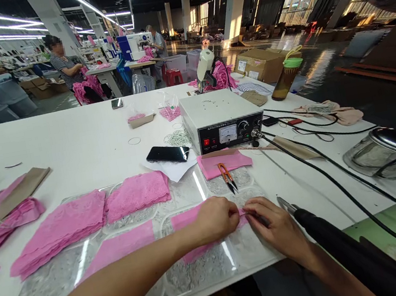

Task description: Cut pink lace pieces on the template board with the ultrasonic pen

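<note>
My left hand [218, 217] is closed, its fingertips at the right end of a pink fabric piece [187, 218] on the clear plastic template [208, 274]. Facing it, my right hand [273, 224] pinches the same end of the fabric. Part of that piece is hidden under my left wrist. Just beyond my hands lie orange-handled thread snips [228, 178], near a folded pink piece [212, 166]. To the left are two stacks of pink lace [69, 225] and a flat pink panel [121, 248]. Beside my right hand rests a black handheld tool [324, 233] with a metal tip.
A white control box [219, 106] with a dial stands ahead, cables [324, 166] running right. A black phone [167, 154] lies left of it. Right are a lidded glass pot [387, 155] and a brown bottle [285, 79]. Other people work at machines in the background.
</note>
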Tool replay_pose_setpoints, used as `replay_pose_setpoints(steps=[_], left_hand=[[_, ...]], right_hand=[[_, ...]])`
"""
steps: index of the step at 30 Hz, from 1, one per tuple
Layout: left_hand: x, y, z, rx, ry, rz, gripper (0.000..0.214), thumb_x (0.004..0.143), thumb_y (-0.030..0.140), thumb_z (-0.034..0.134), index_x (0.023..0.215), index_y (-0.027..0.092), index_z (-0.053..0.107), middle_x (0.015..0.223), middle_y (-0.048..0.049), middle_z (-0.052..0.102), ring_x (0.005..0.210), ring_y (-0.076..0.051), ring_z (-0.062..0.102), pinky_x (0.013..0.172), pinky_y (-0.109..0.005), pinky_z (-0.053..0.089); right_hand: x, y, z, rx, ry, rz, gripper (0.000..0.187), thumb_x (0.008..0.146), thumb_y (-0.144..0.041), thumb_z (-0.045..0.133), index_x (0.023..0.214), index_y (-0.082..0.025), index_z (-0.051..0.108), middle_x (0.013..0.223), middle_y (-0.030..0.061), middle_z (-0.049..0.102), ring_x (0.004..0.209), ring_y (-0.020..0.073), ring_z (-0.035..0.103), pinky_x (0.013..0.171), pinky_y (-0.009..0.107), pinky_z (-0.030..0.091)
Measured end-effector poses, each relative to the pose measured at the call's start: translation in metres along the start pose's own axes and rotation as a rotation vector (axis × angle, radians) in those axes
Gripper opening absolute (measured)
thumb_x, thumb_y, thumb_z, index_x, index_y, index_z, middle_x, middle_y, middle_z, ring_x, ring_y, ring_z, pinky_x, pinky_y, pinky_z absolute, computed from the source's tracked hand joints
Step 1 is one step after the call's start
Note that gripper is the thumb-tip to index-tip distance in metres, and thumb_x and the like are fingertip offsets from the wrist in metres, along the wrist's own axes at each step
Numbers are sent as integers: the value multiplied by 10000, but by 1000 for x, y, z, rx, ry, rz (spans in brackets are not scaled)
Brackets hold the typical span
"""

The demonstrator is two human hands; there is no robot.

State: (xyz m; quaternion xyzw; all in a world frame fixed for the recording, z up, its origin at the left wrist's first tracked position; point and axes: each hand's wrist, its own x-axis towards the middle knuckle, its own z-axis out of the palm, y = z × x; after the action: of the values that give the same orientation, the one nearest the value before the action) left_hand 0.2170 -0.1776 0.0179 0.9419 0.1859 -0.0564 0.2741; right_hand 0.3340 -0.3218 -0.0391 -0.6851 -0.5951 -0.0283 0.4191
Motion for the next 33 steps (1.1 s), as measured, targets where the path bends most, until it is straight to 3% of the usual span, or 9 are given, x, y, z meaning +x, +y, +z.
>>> replay_pose_setpoints(steps=[8,22,33], left_hand=[[1,-2,-4,-28,-21,-12,262,764,114,518,757,183,771,760,-23,741,673,-162,645,604,-222,432],[5,5,0,77,-24,25,156,844,245,604,882,192,746,880,-58,730,856,-238,677,735,-289,483],[8,12,2,111,-47,-7,186,823,131,531,807,161,713,866,-74,727,815,-233,678,711,-290,482]], right_hand=[[4,-6,0,-7,-2,26,136,883,-135,536,885,-207,650,970,77,687,891,179,701,765,291,582],[6,-5,0,-1,-22,21,176,894,-132,505,855,-207,660,982,84,699,889,181,710,769,300,592],[5,-4,0,15,-16,35,169,887,-119,515,846,-214,649,986,83,697,914,192,708,793,312,591]])
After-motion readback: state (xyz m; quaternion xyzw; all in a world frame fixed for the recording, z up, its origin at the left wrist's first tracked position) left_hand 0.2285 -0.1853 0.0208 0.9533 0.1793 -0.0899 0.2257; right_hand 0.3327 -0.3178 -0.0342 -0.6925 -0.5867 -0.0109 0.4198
